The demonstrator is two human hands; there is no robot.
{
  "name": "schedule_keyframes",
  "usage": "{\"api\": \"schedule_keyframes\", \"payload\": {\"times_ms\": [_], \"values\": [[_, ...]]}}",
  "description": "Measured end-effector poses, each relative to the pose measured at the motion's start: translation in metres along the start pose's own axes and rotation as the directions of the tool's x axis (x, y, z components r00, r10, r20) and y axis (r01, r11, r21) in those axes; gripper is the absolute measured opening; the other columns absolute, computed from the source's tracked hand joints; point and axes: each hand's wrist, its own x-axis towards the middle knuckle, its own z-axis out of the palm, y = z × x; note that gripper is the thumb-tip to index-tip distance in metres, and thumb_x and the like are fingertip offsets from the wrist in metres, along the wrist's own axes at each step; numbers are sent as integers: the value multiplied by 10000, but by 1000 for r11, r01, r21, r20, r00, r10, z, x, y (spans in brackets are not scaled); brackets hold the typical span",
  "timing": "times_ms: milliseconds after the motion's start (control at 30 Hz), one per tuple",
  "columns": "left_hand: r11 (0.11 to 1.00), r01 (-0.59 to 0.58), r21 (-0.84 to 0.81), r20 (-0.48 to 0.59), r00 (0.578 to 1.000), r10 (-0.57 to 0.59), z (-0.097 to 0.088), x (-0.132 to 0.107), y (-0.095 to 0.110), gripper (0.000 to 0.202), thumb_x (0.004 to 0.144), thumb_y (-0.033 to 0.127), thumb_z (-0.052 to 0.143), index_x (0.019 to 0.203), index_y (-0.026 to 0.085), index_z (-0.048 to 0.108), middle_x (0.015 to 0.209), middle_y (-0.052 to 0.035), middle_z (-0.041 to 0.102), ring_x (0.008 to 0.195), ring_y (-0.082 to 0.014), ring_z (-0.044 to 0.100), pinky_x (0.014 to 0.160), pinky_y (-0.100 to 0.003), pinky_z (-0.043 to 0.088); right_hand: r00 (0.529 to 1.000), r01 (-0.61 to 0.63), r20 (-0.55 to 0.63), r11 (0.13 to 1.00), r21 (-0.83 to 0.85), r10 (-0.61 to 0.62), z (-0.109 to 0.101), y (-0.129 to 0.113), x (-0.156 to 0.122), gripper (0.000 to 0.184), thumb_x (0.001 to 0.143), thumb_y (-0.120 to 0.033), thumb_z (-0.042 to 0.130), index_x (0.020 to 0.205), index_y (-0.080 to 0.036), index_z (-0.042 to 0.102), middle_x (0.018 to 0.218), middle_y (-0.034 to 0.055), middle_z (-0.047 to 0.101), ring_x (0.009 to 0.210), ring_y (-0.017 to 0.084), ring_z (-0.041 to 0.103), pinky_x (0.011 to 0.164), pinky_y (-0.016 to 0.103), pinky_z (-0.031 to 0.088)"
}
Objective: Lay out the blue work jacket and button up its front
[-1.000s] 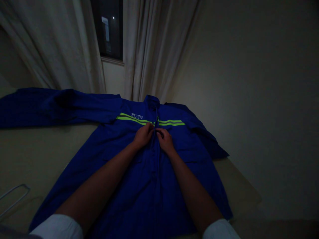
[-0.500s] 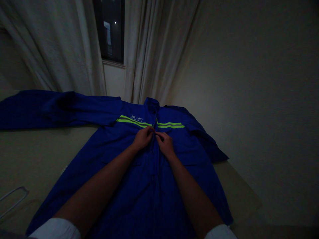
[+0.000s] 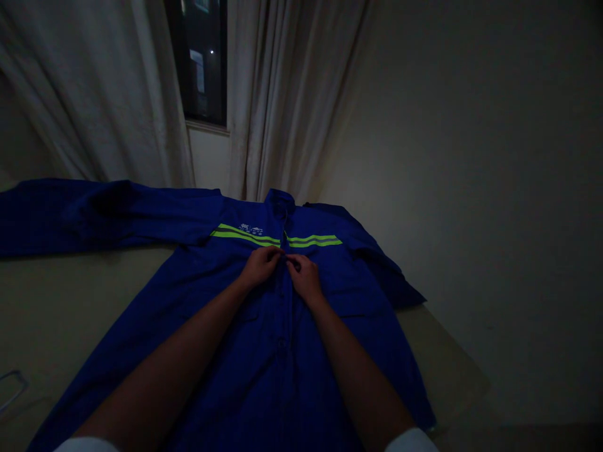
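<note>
Hands, left point(image 3: 260, 266) and right point(image 3: 305, 279), still pinch the blue work jacket point(image 3: 282, 376) placket together, just below its reflective stripes point(image 3: 245, 236).

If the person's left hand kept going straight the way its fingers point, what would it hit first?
The left hand would probably meet the centre placket of the blue work jacket first, right at its fingertips, then the right hand just beyond, though the dim view makes depth uncertain.
</note>
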Motion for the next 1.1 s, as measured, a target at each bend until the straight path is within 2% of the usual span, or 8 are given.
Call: {"api": "schedule_keyframes", "payload": {"times_ms": [167,267,433,500,600,867,967,1100], "values": [[998,-13,-69,-23,1000,12,3,-1,-3,323,848,201,620,1157,176,711,1075,-80,801,971,-222,758,878,-336,579,997,-77,-23,996,45,78,-1,-5,-1,184,950,-331,702,1082,-232,785,1019,53,815,808,189,754,786,298,579],[992,-67,-111,21,997,69,2,-3,-1,285,812,228,691,1091,173,681,1042,-74,790,914,-207,745,811,-306,570,986,-159,-39,986,44,161,-2,-10,-1,232,924,-405,748,1044,-208,776,960,66,820,723,194,750,709,295,566],[992,-83,-99,99,991,93,0,-5,3,273,777,134,674,1045,182,669,1024,-60,784,938,-202,739,827,-299,553,975,-217,-63,974,-70,213,1,-11,2,121,911,-324,742,923,-206,767,932,79,820,857,234,774,770,305,555],[995,-84,-46,111,990,88,1,-6,4,270,787,119,669,1049,186,675,1042,-58,786,956,-206,738,844,-308,552,969,-247,-51,963,-108,243,2,-9,4,70,885,-250,733,929,-209,768,932,67,820,888,232,773,788,295,547],[991,-91,101,101,992,81,2,-6,3,277,817,131,672,1086,193,699,1086,-63,784,980,-226,731,877,-340,557,964,-265,-19,959,-97,264,3,-5,6,131,877,-195,698,984,-213,770,976,55,820,900,210,767,802,273,541],[872,-147,466,43,989,144,6,-8,4,282,895,166,595,1126,183,756,1110,-114,758,1067,-285,687,980,-408,533,967,-254,3,967,-26,254,4,-2,5,170,916,-208,656,1043,-225,769,1002,41,816,888,200,758,802,280,541],[852,-112,511,34,993,110,6,-8,4,306,868,152,603,1132,190,753,1107,-101,773,1048,-283,691,961,-394,528,970,-241,12,970,-44,242,5,-3,4,183,931,-222,652,1075,-232,765,1045,48,817,944,213,761,830,292,542],[896,-71,439,42,997,59,4,-8,4,313,901,161,579,1171,200,731,1087,-76,792,1001,-253,714,892,-351,535,974,-224,21,973,-65,225,6,-3,4,189,954,-229,632,1096,-248,756,1088,46,817,997,216,763,858,299,544]]}}
